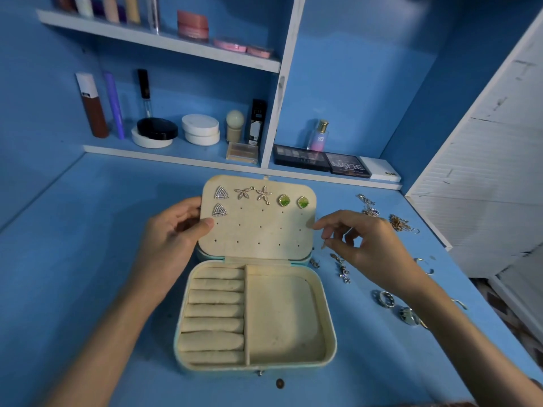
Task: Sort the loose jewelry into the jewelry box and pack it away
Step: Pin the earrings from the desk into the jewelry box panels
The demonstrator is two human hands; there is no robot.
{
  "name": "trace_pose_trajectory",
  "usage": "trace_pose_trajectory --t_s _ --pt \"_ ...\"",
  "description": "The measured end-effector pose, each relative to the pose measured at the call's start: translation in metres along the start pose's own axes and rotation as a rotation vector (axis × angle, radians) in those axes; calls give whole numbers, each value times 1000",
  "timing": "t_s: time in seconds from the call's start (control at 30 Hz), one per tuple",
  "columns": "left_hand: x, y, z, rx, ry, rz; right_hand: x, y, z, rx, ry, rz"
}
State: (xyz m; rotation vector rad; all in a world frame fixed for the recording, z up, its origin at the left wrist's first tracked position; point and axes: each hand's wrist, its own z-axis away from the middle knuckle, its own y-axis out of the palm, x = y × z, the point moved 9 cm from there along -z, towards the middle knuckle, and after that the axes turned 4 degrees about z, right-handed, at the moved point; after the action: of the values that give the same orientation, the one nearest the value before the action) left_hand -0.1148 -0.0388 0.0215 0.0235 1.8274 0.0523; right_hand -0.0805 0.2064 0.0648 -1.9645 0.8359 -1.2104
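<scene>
We have the cream jewelry box (255, 315) lying open on the blue tabletop (88, 289), its lid panel (258, 227) tilted back toward twelve o'clock. Our left hand (173, 230) grips the lid's nine o'clock edge, thumb pressed onto the perforated face and fingers wrapped behind it. Six earrings sit pinned in the lid: two triangle studs (221, 193) at its ten o'clock corner, one below the other, two starfish earrings (264, 194) along the top row, and two green stone studs (283, 200) toward one o'clock.

Our right hand (370, 245) hovers just off the lid's three o'clock edge, index tip near the panel, thumb and a finger pressed together on something tiny; we cannot tell what it is. It does not touch the box.

In the base, the ring rolls (214, 312) fill the nine o'clock half and the open compartment (285, 318) the three o'clock half; both hold nothing.

The loose pieces lie at three o'clock of the box: dangling earrings (342, 268) just beside its hinge corner under our right hand, silver rings (385, 299) by our right wrist, a gold chain (399, 223) and a silver necklace (368, 205) toward two o'clock.
</scene>
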Motion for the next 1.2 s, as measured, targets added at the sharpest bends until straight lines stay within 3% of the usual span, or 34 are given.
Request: trace_pose_trajectory --t_s 0.23,0.57,1.2 --pt "1 -1 0 3 1 6 9 -1 -1 -37 -46 -27" --pt "1 -1 0 -6 -20 28 38 28 -13 -7 10 -407" --pt "-1 1 0 20 -7 39 79 56 -44 -35 -10 -492"
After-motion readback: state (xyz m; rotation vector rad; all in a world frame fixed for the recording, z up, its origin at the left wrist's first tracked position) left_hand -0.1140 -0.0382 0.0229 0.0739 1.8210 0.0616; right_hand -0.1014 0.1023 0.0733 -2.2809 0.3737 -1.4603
